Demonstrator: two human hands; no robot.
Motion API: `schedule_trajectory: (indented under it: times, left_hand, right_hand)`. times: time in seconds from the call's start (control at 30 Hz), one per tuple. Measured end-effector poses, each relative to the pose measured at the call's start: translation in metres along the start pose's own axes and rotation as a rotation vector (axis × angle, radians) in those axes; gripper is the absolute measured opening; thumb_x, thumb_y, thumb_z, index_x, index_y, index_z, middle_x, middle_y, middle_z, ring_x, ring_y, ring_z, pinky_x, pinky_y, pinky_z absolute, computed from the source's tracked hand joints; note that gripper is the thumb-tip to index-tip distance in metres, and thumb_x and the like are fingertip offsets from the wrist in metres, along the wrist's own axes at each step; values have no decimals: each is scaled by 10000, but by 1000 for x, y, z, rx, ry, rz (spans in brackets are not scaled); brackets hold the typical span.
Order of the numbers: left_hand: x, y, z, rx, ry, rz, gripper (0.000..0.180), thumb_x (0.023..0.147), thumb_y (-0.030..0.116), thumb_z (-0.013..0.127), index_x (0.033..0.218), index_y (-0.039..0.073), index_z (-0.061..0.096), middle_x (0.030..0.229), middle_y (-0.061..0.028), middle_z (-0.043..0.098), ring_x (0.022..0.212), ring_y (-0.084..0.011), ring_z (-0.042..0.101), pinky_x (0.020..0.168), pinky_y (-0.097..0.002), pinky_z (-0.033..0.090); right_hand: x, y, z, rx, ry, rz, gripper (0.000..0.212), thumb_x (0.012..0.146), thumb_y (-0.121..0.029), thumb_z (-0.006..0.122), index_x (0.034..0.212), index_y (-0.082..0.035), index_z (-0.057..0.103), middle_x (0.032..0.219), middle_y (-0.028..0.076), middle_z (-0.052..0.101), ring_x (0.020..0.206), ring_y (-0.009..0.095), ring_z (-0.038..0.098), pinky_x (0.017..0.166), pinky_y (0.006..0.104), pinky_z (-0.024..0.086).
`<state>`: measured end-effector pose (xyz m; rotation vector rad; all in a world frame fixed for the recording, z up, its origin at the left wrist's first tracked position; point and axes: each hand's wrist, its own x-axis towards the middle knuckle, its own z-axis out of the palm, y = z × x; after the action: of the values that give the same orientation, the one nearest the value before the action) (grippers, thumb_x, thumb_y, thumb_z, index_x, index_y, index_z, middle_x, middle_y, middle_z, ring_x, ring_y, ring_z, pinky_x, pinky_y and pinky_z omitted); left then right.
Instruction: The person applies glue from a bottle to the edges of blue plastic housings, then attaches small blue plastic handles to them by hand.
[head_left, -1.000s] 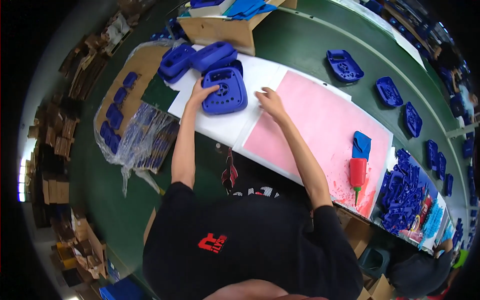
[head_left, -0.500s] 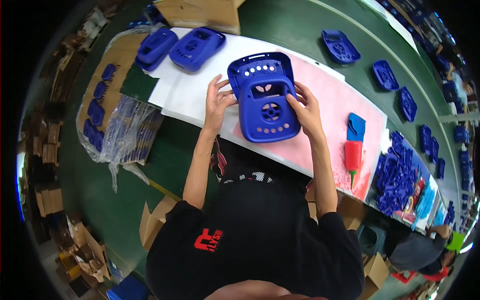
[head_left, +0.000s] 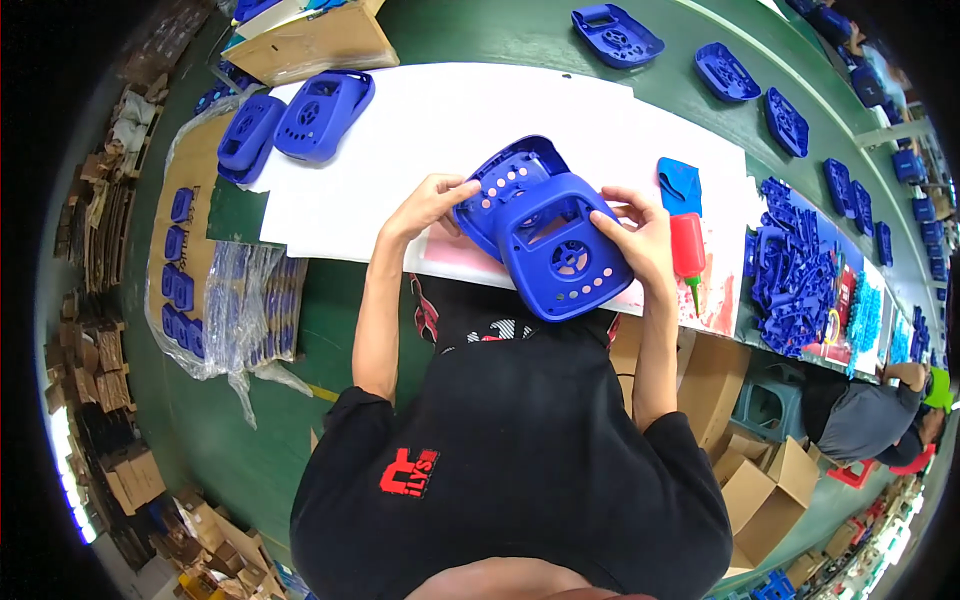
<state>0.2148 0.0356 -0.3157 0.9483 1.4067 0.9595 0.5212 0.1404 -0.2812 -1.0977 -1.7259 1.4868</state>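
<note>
My left hand [head_left: 428, 206] grips the rear blue plastic housing shell [head_left: 488, 208] at its left edge, thumb on the inner face near a row of round holes. My right hand [head_left: 640, 238] holds the front blue housing shell [head_left: 540, 275] by its right edge. That front one has a wide window, a round spoked grille and a row of small holes. It overlaps the rear one, and the two are tilted at different angles. Both are held over the near edge of the white-covered table [head_left: 400, 120].
Two stacks of blue shells [head_left: 318, 118] stand at the table's left. A red bottle with a green tip [head_left: 686, 245] and a blue cloth [head_left: 680, 186] are at the right. Beyond lie a heap of blue parts [head_left: 790, 270] and more shells on the green belt [head_left: 500, 35].
The two shells, lined up before, now fan apart, the front one swung right and nearer my body. Both hands still hold on. My view has shifted.
</note>
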Motion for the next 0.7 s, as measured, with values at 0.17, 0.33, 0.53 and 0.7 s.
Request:
schedule_trajectory:
  times: [0.17,0.33,0.53,0.7]
  left_hand:
    - [-25,-16,-1,-181,315,-15,518,930,422,569,1048,-79,629,832,-136,692,655,-208,692,515,-278,564]
    - [-45,-30,22,-440,309,-187,544,959,430,520,1091,-94,580,946,-225,694,774,-262,716,616,-319,599]
    - [-49,-45,50,-353,129,-177,430,981,388,508,1061,-24,599,923,-164,705,739,-194,704,613,-257,565]
    - [-43,-32,89,-301,234,-6,456,973,410,518,1102,-23,579,894,-119,686,765,-169,665,632,-252,523]
  right_hand:
    - [-43,-74,-15,-193,18,-403,475,636,3,832,1065,6,628,927,26,597,786,91,549,720,221,477]
    - [-59,-88,5,-513,227,-373,529,651,-73,819,1131,-27,600,922,110,629,768,200,618,684,299,504]
    - [-59,-35,66,-477,34,-326,491,791,-14,654,1263,5,518,1094,222,628,988,361,635,829,418,505]
    - [-57,-20,70,-407,-150,-387,437,856,-95,626,1270,7,529,1259,222,575,1169,358,569,982,396,448]
